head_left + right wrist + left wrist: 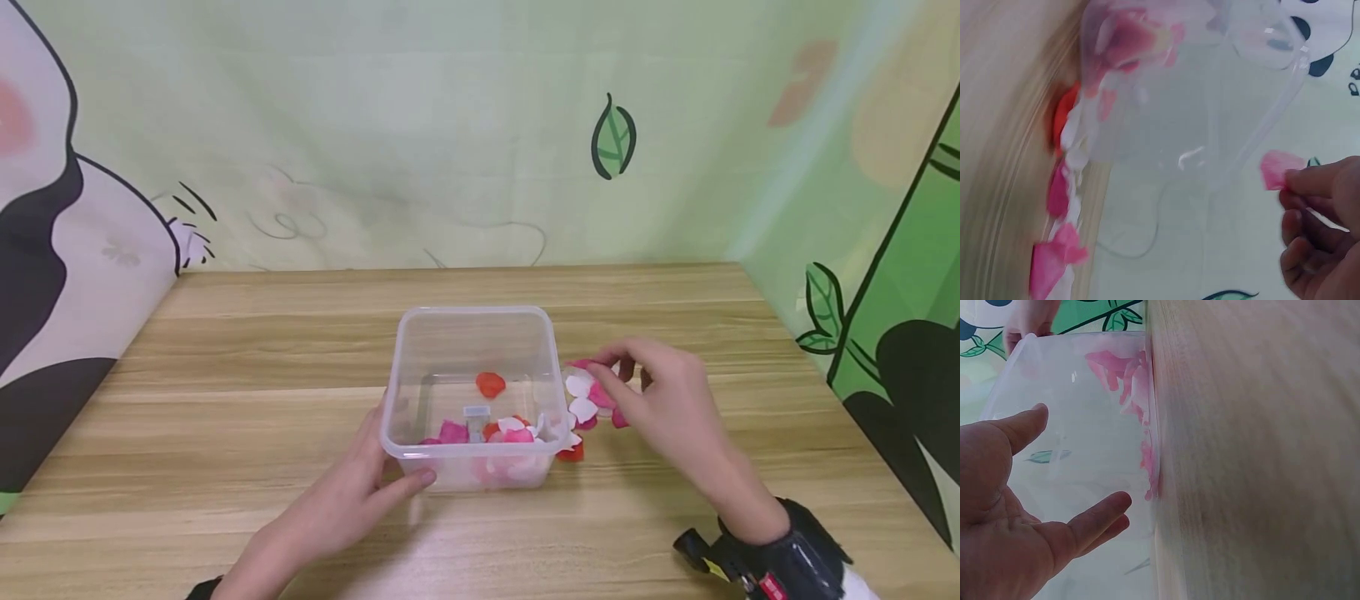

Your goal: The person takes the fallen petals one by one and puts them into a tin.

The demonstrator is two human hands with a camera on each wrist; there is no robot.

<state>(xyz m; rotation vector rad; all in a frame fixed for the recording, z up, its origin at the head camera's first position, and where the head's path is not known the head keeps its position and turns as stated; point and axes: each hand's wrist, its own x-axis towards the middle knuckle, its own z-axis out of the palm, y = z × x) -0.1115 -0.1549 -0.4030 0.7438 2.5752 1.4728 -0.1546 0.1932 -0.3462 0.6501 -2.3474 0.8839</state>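
Nearby, box wall (557, 375) between petal clusters (583, 408)

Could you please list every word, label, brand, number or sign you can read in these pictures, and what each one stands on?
No text can be read in any view.
Small red rectangular label on the black wrist-worn device, lower right of the head view: marks too small and blurred to read.
Clear square plastic box: no readable lettering.
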